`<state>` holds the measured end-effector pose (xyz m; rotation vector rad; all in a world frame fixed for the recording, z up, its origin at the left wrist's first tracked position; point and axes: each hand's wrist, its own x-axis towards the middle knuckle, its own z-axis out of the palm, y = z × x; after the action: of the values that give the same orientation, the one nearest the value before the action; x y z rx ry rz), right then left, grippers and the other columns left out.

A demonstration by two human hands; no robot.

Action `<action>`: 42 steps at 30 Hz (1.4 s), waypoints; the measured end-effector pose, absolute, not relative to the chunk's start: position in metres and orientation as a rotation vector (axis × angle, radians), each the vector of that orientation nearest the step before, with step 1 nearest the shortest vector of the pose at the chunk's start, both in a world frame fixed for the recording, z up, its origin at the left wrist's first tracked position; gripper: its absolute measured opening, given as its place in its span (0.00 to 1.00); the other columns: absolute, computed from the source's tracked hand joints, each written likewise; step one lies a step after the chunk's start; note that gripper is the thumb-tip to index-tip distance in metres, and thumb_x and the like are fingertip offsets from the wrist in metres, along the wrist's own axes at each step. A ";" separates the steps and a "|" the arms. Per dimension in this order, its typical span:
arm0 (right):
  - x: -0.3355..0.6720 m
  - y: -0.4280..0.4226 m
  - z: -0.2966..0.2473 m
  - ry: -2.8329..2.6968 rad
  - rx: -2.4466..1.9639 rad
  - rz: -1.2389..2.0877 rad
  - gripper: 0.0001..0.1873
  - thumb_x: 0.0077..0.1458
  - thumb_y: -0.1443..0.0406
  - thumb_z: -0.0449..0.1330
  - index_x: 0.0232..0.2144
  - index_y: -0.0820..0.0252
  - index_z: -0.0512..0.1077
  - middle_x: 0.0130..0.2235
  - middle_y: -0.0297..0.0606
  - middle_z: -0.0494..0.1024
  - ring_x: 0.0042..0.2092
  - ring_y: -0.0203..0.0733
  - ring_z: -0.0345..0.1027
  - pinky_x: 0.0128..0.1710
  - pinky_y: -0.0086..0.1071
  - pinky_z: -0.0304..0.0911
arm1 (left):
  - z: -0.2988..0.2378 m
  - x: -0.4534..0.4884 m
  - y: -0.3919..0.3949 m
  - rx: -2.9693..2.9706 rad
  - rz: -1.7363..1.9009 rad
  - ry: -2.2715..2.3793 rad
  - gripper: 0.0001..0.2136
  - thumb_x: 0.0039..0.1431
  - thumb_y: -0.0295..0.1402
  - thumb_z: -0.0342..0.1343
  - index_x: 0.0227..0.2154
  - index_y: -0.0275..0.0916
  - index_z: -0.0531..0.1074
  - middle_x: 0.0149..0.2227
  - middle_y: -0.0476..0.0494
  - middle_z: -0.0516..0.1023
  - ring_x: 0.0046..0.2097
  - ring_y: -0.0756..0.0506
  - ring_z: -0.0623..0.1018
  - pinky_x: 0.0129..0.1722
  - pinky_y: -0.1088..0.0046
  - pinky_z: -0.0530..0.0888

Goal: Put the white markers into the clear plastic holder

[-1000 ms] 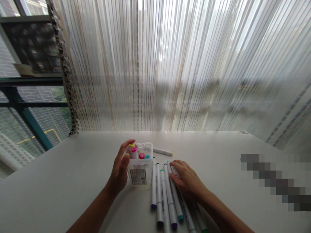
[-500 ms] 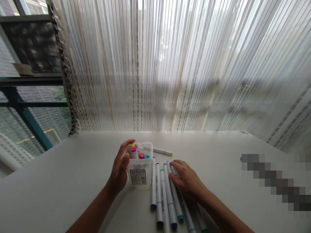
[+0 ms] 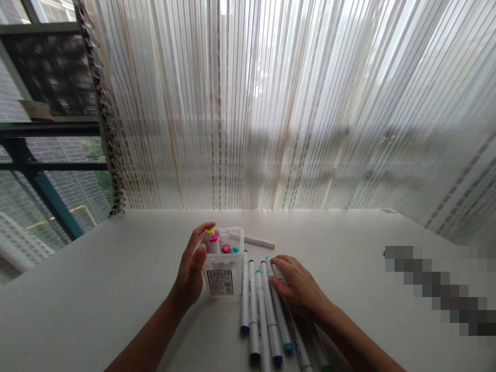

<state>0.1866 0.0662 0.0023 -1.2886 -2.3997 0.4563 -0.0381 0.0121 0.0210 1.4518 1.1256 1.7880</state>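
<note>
A clear plastic box [image 3: 237,263] with a printed label stands upright on the white table. My left hand [image 3: 191,274] grips its left side, thumb at the front rim and fingers around the back. Inside are several markers, among them a pink-capped marker [image 3: 213,244] and one with a yellow end. To the right of the box, several white markers lie side by side, including a blue-ended marker [image 3: 245,294] and a purple-ended marker [image 3: 272,320]. Over the right part of this row, my right hand [image 3: 298,284] is closed on a white marker [image 3: 279,273], partly hidden by the fingers.
Behind the box lies a single yellow-ended marker [image 3: 258,241] on the white table [image 3: 116,289]. A sheer striped curtain [image 3: 263,129] hangs along the far table edge. A pixelated dark shape [image 3: 442,292] covers part of the right side.
</note>
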 end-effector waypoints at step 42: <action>0.187 0.068 -0.001 -2.410 -1.289 0.440 0.18 0.52 0.65 0.52 0.46 0.63 0.67 0.49 0.44 0.68 0.52 0.45 0.58 0.54 0.36 0.52 | 0.021 -0.038 0.012 1.458 1.798 1.133 0.26 0.51 0.53 0.47 0.48 0.41 0.62 0.39 0.45 0.71 0.33 0.45 0.71 0.29 0.72 0.65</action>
<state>0.1870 0.0678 -0.0008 -1.2892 -2.4100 0.4402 -0.0384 0.0125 0.0210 1.4580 1.1328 1.7981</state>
